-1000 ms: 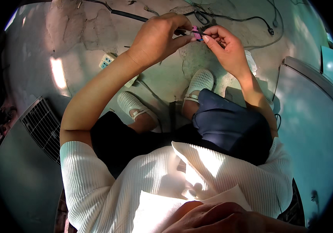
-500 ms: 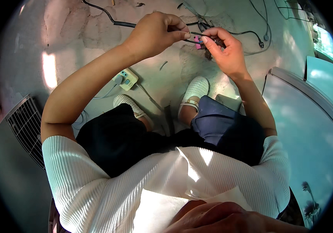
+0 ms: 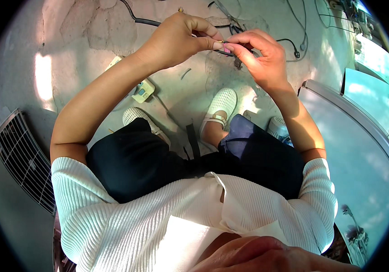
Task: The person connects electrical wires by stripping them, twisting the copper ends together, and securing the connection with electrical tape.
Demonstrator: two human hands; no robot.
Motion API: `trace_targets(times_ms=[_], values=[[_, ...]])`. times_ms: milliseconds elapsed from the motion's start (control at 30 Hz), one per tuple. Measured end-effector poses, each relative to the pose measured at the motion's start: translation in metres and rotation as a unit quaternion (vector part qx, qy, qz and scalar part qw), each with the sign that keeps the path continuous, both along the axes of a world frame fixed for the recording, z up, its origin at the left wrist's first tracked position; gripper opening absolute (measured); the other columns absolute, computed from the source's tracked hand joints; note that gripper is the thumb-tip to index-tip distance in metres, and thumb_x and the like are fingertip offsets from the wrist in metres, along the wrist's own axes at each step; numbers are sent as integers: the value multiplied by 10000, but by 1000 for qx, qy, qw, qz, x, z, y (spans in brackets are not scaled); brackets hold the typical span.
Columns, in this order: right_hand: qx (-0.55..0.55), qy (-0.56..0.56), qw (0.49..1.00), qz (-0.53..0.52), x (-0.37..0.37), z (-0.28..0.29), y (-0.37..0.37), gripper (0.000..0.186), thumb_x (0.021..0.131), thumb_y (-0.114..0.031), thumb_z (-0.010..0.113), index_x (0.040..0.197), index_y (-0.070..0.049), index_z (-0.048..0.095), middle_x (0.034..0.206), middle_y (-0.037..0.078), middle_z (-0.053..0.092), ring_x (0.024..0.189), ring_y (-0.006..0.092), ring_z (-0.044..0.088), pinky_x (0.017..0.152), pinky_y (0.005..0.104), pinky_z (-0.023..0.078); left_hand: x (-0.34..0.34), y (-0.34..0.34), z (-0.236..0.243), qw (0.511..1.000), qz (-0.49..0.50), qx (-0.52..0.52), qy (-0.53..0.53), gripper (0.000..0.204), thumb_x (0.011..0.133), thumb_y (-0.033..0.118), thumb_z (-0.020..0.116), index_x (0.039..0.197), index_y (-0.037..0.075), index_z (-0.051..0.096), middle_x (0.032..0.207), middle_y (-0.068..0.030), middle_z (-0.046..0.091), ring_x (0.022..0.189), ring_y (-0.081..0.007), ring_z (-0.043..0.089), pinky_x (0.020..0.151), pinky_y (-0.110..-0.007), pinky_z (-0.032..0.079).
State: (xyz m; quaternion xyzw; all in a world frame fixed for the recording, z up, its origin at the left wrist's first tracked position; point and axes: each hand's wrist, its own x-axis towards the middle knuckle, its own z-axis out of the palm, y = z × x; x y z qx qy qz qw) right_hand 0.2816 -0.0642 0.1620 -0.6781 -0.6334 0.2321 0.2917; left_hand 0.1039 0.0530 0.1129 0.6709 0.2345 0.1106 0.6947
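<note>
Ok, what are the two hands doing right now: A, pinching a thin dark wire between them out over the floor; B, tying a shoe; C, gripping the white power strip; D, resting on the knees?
A: the left hand and right hand meet fingertip to fingertip on a thin dark wire, held above the white shoes.

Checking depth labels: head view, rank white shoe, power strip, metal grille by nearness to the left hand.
1. Power strip: on the floor just below the left hand.
2. White shoe: lower, toward the right.
3. Metal grille: far lower left edge.
</note>
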Motion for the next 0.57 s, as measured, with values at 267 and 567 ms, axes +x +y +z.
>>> trace_targets(times_ms=[267,567], values=[[100,-152,982,45,0,-1,4,50,762,-143,710,811,-145,699,757,-42,649,667,134,578,715,280,360,2,-4,0,999,23,-37,24,168,848,172,707,937,30,705,839,-10,682,798,-80,603,727,-243,489],[84,-142,985,51,7,-3,-4,44,767,-164,700,806,-149,688,744,-47,637,643,136,563,738,306,355,4,-14,11,991,45,122,26,117,859,174,689,903,69,713,863,-29,681,759,-94,600,722,-258,488]])
